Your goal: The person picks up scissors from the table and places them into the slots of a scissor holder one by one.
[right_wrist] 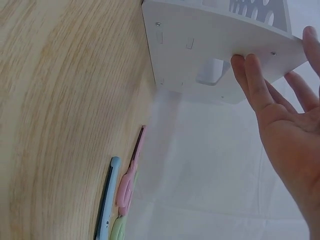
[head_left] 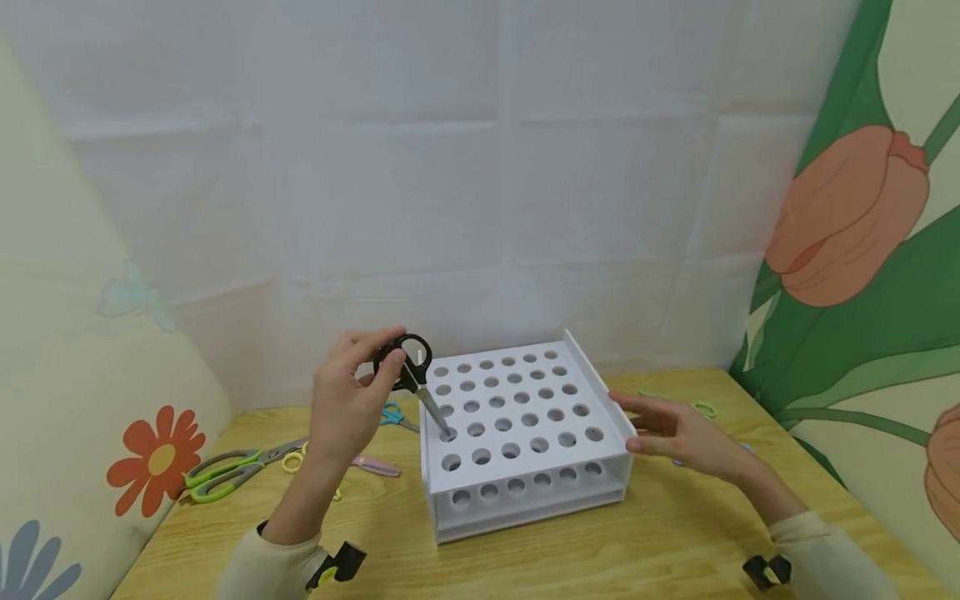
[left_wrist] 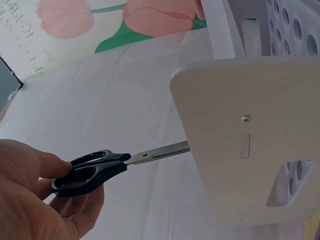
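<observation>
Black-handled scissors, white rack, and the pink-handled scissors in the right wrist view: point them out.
Black-handled scissors (left_wrist: 119, 167): left wrist view, handle near the blades.
White rack (head_left: 513, 411): head view, top panel between holes.
Pink-handled scissors (right_wrist: 131, 173): right wrist view, neck of the handle.

Lighting: diffuse, rather dim. Soft shadows lie on wooden table (head_left: 540, 562) by white rack (head_left: 521, 434). Far white cloth (head_left: 480, 183): greyish. Outer edges: wide-angle stretch.

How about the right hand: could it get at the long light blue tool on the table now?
Probably yes: the right hand only rests against the white rack, and in its wrist view nothing seems to lie over the light blue tool.
</observation>
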Available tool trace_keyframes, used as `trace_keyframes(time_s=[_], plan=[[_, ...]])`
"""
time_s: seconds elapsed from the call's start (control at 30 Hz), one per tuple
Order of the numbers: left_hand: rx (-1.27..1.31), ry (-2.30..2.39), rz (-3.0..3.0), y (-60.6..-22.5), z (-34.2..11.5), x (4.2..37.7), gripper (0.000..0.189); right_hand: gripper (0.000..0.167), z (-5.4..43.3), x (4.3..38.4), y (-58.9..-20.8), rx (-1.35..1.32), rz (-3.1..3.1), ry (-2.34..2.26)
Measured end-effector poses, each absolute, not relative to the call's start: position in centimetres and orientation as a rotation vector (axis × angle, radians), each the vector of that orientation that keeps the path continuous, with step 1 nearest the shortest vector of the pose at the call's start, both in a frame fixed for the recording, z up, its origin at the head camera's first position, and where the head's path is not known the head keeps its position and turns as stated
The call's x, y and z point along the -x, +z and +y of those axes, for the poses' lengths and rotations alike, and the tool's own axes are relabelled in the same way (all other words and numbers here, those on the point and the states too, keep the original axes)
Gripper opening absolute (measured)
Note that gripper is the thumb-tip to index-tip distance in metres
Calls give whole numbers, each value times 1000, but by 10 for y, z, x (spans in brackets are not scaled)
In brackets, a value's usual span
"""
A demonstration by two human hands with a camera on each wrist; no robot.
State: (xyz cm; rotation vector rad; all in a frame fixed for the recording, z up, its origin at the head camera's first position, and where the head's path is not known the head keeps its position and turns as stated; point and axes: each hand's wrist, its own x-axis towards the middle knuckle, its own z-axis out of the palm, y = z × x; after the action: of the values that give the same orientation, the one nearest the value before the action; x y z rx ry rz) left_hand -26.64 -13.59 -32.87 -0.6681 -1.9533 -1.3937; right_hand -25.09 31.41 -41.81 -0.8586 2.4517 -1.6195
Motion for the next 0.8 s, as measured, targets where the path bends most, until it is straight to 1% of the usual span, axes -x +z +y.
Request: trace_keyframes(time_s=[0.2, 0.4, 0.8], plan=[[698, -1353, -2002, -334, -129, 267, 28, 62, 314, 251, -417, 860, 2439, -1624], [793, -1304, -2094, -339, -126, 266, 26, 62, 315, 252, -420, 867, 2414, -1631], [951, -1190, -2328, -342, -127, 264, 26, 63, 314, 249, -418, 799, 2450, -1613]])
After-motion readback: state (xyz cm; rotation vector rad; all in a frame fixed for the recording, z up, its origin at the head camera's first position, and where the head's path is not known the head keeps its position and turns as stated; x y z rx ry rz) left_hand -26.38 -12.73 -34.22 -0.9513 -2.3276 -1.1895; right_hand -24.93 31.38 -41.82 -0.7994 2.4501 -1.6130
